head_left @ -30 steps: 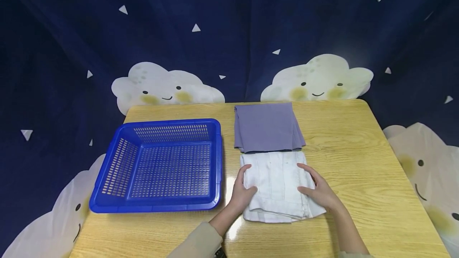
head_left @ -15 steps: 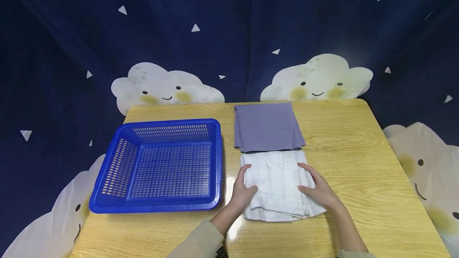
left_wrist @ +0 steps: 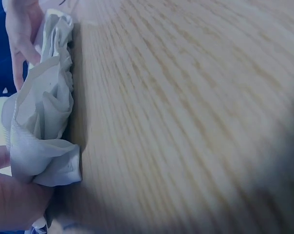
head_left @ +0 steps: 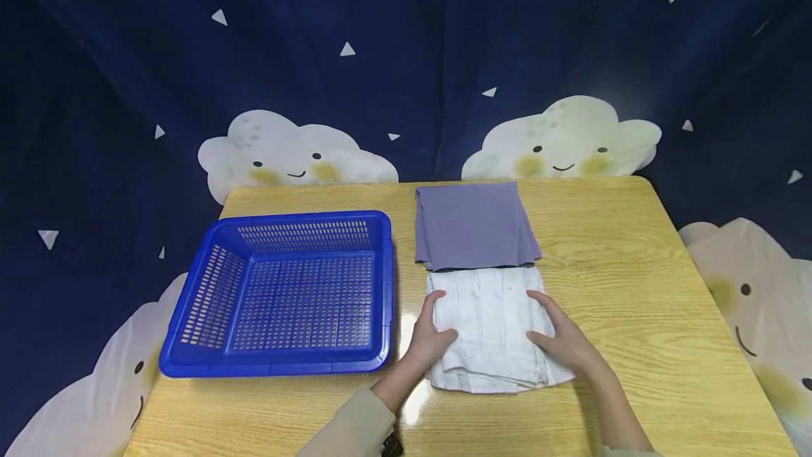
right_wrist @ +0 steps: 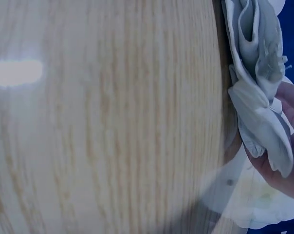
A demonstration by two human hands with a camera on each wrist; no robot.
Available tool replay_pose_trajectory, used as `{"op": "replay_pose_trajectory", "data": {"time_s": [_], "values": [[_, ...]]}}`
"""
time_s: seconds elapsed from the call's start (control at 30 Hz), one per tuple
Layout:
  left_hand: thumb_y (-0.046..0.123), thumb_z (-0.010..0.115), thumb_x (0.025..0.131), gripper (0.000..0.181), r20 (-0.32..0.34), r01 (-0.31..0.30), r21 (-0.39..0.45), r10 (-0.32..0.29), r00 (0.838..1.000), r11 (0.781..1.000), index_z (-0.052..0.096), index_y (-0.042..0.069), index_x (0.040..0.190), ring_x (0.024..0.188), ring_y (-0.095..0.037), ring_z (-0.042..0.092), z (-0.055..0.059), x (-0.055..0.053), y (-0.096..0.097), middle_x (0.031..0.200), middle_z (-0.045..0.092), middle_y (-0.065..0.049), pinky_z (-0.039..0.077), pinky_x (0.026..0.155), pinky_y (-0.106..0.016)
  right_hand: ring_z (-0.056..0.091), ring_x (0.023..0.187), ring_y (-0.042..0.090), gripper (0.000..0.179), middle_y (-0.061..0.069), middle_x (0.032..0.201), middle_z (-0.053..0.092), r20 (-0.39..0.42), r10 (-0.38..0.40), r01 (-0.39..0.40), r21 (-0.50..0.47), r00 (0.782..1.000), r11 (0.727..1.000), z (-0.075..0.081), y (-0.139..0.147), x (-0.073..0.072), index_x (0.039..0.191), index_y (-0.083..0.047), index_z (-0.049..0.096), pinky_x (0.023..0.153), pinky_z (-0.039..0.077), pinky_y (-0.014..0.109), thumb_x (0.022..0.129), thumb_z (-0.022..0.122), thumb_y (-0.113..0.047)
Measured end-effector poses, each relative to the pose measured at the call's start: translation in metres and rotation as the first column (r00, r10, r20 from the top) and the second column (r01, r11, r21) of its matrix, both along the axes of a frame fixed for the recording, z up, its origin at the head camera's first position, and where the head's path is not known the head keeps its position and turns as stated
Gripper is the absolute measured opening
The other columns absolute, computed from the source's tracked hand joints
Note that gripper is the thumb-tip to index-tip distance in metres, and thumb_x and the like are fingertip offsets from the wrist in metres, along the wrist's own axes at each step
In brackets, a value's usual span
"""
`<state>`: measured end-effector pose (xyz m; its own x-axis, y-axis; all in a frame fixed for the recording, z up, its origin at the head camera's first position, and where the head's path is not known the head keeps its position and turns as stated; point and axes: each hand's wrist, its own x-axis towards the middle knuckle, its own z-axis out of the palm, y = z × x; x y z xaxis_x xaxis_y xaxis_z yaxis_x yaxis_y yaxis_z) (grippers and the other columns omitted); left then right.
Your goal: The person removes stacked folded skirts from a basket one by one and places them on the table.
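A folded white garment with stitched seams lies on the table in front of me, a loose corner spreading at its lower right. My left hand grips its left side, and my right hand grips its right side. Thumbs and forefingers show at the top surface; the other fingers are mostly hidden. Both wrist views show the garment's layered edge, with my right hand's fingers reaching beneath it. Directly behind lies a folded purple cloth, untouched by either hand.
A blue plastic basket with slotted walls and nothing in it stands left of the garment. Bare wooden table extends to the right. Behind the table hangs a dark blue curtain with cloud prints.
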<state>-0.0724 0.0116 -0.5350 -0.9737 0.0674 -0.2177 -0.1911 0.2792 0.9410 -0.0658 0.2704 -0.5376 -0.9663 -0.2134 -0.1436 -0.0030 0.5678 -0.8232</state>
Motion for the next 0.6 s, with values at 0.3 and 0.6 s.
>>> {"op": "replay_pose_trajectory", "data": {"time_s": [0.3, 0.6], "values": [[-0.005, 0.058, 0.064, 0.075, 0.04, 0.038, -0.024, -0.037, 0.999, 0.999, 0.035, 0.013, 0.134, 0.1, -0.031, 0.051, 0.007, 0.001, 0.0, 0.123, 0.048, -0.026, 0.046, 0.081, -0.043, 0.022, 0.128, 0.05, 0.066, 0.029, 0.14, 0.029, -0.075, 0.034, -0.029, 0.059, 0.997, 0.998, 0.006, -0.003, 0.002, 0.137, -0.002, 0.033, 0.101, 0.018, 0.062, 0.08, 0.066, -0.006], [0.005, 0.06, 0.064, 0.074, 0.038, 0.04, -0.208, -0.033, 0.999, 0.977, 0.038, 0.017, 0.134, 0.101, -0.029, 0.042, 0.015, 0.002, 0.001, 0.11, 0.043, -0.015, 0.043, 0.08, -0.044, 0.031, 0.12, 0.051, 0.064, 0.032, 0.132, 0.035, -0.102, 0.032, -0.017, 0.154, 0.994, 0.988, 0.015, -0.002, 0.005, 0.136, 0.0, 0.035, 0.097, 0.023, 0.063, 0.08, 0.065, -0.006]]}}
